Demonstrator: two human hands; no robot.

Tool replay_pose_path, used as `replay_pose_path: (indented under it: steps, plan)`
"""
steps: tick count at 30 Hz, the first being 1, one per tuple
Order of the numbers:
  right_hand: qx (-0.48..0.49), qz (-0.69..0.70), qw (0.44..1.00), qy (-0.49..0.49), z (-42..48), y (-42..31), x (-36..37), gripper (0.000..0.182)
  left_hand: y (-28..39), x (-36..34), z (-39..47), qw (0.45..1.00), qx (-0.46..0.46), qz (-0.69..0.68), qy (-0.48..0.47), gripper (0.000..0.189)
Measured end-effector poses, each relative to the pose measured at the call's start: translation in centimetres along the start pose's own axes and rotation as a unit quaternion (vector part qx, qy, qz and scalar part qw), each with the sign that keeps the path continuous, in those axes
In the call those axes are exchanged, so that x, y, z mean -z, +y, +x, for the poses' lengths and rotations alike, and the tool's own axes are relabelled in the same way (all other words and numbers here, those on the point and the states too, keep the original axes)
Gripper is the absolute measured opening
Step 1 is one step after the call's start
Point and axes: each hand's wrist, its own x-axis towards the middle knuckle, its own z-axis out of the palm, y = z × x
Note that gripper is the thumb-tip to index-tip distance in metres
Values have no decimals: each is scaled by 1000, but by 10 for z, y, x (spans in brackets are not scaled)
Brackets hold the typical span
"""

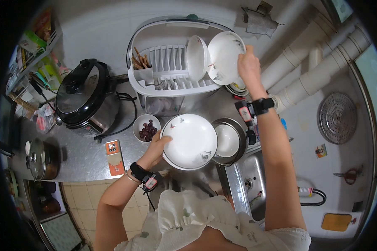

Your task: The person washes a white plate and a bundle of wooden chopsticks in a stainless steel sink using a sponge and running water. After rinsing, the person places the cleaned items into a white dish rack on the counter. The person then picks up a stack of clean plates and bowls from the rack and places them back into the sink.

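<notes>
My left hand (157, 147) grips the left rim of a white patterned plate (190, 142), which seems to have another dish beneath it, held over the counter's front edge. My right hand (250, 67) holds another white patterned plate (225, 59) by its right rim, tilted at the right end of a white dish rack (176, 91). Just left of that plate, a white bowl or deep plate (196, 58) stands on edge in the rack. Wooden chopsticks (140, 59) fill the rack's left holder. A white bowl (226, 141) sits inside a metal pot (243, 147) right of my left hand's plate.
A pressure cooker (84, 97), a phone (114, 158) and a bowl of grapes (147, 128) stand on the metal counter (81, 157). A lidded pot (42, 160) is at the far left. The sink (254, 182) lies at right; small stacked bowls (237, 90) sit beside the rack.
</notes>
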Motion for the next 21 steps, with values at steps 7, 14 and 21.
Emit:
replay_pose_path:
  steps: [7, 14, 21]
  plan:
    - [26, -40, 996, -70, 26, 2, -46, 22, -3, 1, -11, 998, -31, 3, 57, 47]
    - [-7, -35, 988, -152, 34, 3, -78, 27, 0, -9, -20, 995, -44, 2, 86, 47]
    - [-37, -17, 977, -208, 45, -4, -78, 45, 3, -18, -24, 993, -46, 7, 108, 48]
